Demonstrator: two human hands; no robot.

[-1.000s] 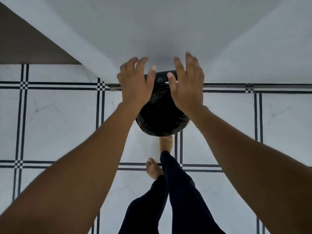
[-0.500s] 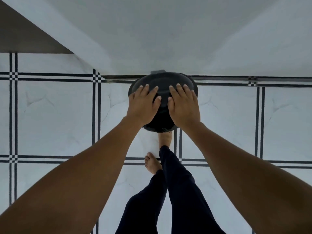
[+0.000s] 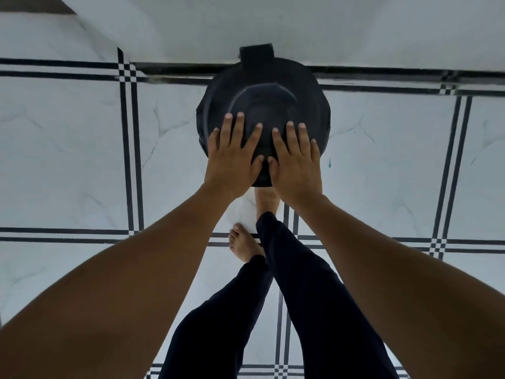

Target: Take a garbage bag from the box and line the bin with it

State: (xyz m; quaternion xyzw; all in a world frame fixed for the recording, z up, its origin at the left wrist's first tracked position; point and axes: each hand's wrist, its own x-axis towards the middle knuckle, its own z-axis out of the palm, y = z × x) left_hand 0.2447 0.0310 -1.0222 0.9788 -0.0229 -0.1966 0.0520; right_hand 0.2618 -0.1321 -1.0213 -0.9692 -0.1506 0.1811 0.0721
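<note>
Looking straight down at the bin (image 3: 263, 105), black and round, sitting on the tile floor (image 3: 68, 149) right against the wall (image 3: 273, 20). Its lid (image 3: 265, 102) is down, hinge tab on the wall side. Both hands lie flat on the near half of the lid: left hand (image 3: 232, 157) and right hand (image 3: 296, 160) side by side, fingers straight and spread, gripping nothing. Thumbs almost touch. Two bare feet (image 3: 246, 244) stand just short of the bin.
</note>
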